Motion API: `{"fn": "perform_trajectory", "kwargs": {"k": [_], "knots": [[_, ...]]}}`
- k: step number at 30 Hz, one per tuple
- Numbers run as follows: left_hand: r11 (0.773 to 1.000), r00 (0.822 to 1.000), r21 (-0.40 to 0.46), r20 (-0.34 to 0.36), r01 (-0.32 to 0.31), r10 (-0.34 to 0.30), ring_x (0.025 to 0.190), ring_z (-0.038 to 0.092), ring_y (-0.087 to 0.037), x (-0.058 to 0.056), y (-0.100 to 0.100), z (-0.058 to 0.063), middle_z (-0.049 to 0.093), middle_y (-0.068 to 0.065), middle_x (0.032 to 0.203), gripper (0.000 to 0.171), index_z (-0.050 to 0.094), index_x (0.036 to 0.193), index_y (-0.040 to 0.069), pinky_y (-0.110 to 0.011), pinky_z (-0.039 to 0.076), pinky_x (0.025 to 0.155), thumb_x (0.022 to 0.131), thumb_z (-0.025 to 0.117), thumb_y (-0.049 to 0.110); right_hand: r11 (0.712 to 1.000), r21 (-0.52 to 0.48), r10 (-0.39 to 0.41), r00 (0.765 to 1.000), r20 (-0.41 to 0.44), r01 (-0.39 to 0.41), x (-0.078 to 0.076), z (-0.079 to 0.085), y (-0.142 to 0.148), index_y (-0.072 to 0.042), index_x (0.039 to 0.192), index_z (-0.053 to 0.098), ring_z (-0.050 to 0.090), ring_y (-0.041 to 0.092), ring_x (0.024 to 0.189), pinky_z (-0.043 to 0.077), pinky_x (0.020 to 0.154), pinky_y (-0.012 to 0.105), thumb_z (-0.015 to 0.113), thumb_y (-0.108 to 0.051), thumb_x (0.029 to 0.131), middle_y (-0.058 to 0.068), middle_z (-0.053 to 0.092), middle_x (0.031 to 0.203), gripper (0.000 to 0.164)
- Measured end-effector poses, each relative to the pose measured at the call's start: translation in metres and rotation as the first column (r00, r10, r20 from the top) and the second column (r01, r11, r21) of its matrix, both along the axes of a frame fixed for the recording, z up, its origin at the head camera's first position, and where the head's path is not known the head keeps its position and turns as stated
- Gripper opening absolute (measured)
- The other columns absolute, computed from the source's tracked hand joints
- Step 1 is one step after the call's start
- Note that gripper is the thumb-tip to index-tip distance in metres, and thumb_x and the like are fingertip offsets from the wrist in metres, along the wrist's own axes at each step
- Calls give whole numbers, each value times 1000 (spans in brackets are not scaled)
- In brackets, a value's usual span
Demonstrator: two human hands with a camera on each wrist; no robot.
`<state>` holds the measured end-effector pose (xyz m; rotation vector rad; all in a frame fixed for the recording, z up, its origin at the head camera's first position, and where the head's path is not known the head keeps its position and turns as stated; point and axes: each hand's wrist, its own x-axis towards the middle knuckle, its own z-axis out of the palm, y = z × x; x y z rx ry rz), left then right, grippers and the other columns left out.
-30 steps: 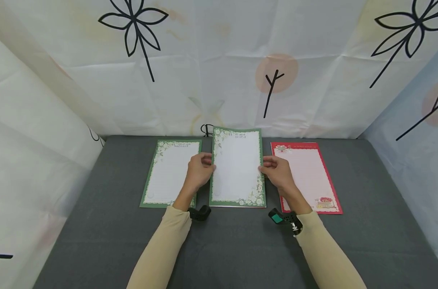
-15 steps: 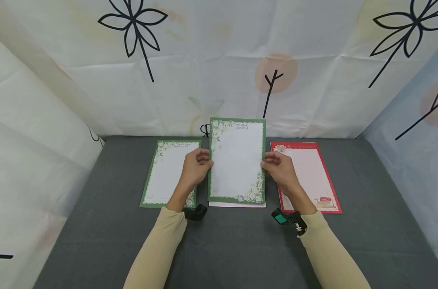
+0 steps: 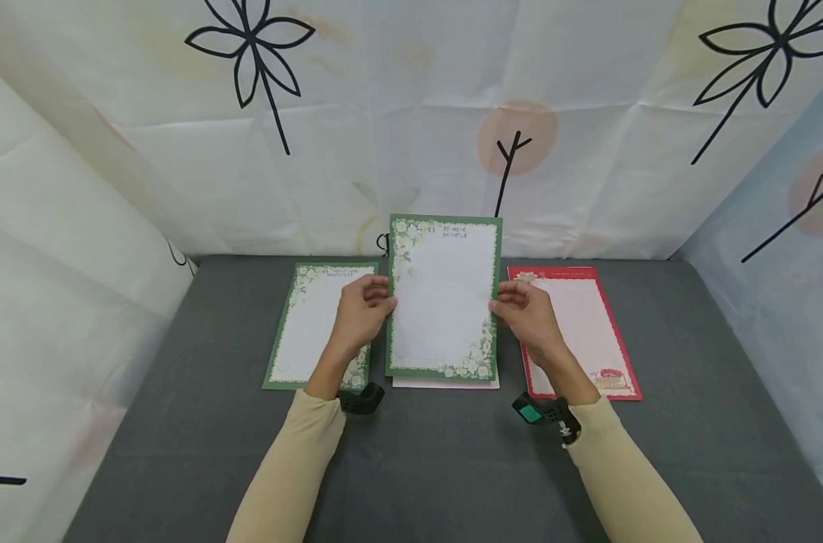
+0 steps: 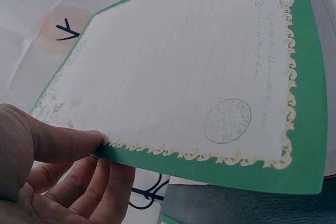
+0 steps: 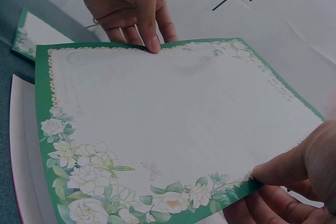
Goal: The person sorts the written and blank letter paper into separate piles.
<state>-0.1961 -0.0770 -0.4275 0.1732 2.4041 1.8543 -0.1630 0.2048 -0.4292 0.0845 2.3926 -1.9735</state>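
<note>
Both hands hold up a sheet of letter paper [image 3: 441, 302] with a green border, white flowers and faint ruled lines. My left hand [image 3: 361, 311] pinches its left edge, thumb on the printed face and fingers behind. On the opposite edge my right hand [image 3: 525, 315] pinches in the same way. In the left wrist view a round stamp print shows near one corner of the letter paper [image 4: 173, 77]. Below the raised sheet, another paper [image 3: 445, 384] lies on the table, mostly hidden; only a pale strip of it appears.
A second green-bordered sheet [image 3: 316, 324] lies on the left, partly under the left hand. On the right lies a red-bordered sheet [image 3: 591, 332], partly behind the right arm. The grey table [image 3: 445, 467] ends at a white printed cloth backdrop [image 3: 411, 113].
The held green-bordered letter paper has risen off the table toward the head camera and shifted slightly left, uncovering a strip of the paper below. Both hands moved with it.
</note>
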Motion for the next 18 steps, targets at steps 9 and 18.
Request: {"fn": "perform_trajectory", "kwargs": {"k": [9,18], "knots": [[1000,1000,3,-14,1,-1,115,61,-37,2,-8,4,63,-25,122,36,59,133,-5,-45,52,95,98,63,-1,1000,1,13,1000,-15,-13,2,4,-5,13,131,53,64,7,89,56,81,28,60,-2,100,23,60,111,35],[1000,1000,-16,-20,-19,19,115,62,-38,3,-18,7,64,-26,121,34,60,132,-5,-45,53,94,98,64,0,999,-30,19,999,-40,-21,-1,2,-14,15,130,54,65,3,84,58,80,33,61,2,98,26,62,111,35]]}}
